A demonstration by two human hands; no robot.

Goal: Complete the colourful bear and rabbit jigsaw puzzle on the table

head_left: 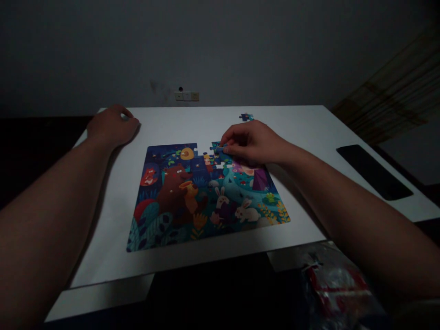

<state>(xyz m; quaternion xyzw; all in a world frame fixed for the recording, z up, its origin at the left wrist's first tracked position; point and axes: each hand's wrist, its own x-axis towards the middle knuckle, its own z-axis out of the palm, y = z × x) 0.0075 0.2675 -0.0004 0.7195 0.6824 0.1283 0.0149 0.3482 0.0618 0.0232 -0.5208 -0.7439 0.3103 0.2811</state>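
Note:
A colourful jigsaw puzzle (192,197) with a bear, a fox and rabbits lies mostly assembled on the white table (295,128). My right hand (250,143) rests over its upper right part, fingers pinched on a blue puzzle piece (216,146) at the top edge, beside a gap in the picture. My left hand (112,124) lies curled on the table's far left corner, away from the puzzle; whether it holds anything is hidden. A loose puzzle piece (246,117) lies on the table beyond my right hand.
A black flat phone-like slab (373,170) lies on the table's right side. A crinkled plastic bag with red contents (330,279) sits below the near table edge. Wall sockets (186,96) are on the grey wall behind. The room is dim.

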